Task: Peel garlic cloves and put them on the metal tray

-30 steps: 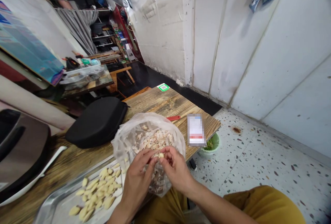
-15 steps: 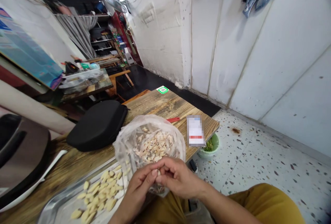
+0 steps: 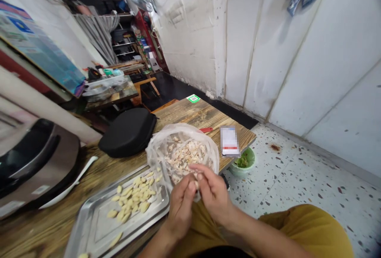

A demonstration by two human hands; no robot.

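Note:
My left hand (image 3: 182, 206) and my right hand (image 3: 212, 195) meet at the near edge of a clear plastic bag (image 3: 181, 151) full of garlic skins and cloves. Both hands pinch a small garlic clove (image 3: 195, 181) between their fingertips, just in front of the bag. To the left lies a steel tray (image 3: 95, 226) with several peeled cloves (image 3: 135, 196) heaped near its right end. Bag and tray rest on a wooden table (image 3: 190, 117).
A black zip case (image 3: 127, 133), a rice cooker (image 3: 32, 166) with a white paddle (image 3: 70, 184), a phone (image 3: 229, 142) and a red-handled tool (image 3: 207, 129) share the table. A green bowl (image 3: 244, 162) sits on the speckled floor. My ochre-trousered knee (image 3: 303, 230) is at bottom right.
The view has swung to the left, so the tray and rice cooker show more. My hands stay together on the clove at the bag's edge, now a little lower right of the bag.

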